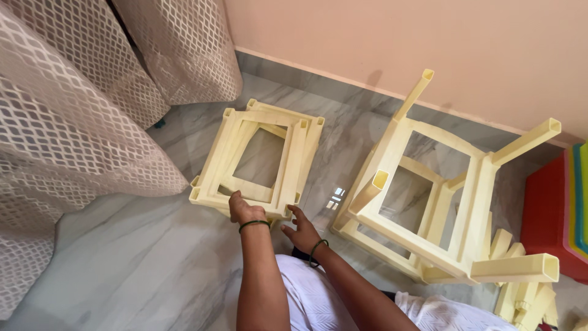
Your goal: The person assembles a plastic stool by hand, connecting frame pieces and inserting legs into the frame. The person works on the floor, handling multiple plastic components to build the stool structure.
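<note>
Left hand: the left hand [244, 210] rests on the near rail of the stack of cream frames [257, 158], fingers curled down over the rail's edge in a loose hold; a green bangle [253, 224] circles the wrist.
Right hand: the right hand [301, 230] sits at the stack's near right corner, fingers spread and open, fingertips touching the corner's edge and closed on nothing; a second green bangle [317, 247] is on this wrist.
Stack of frames: several cream plastic rectangular frames lie flat, one on another, on the marble floor [135, 257], towards its far side, near the wall and just beside the curtain.
Assembled rack: a cream plastic rack [450, 202] of the same square tubing stands to the right of the stack, close to it but apart, with hollow-ended posts [520, 268] sticking out at its corners.
Loose pieces: more cream parts [525, 300] lie heaped at the floor's near right corner, behind the rack.
Red stool: a red plastic piece [545, 214] with coloured layers stands at the right edge of the floor.
Curtain: a pale patterned curtain [73, 122] hangs down onto the floor on the left.
Wall: a peach wall [380, 37] bounds the far edge of the floor.
Clothing: white cloth [312, 300] covers the person's lap at the bottom of the view.
</note>
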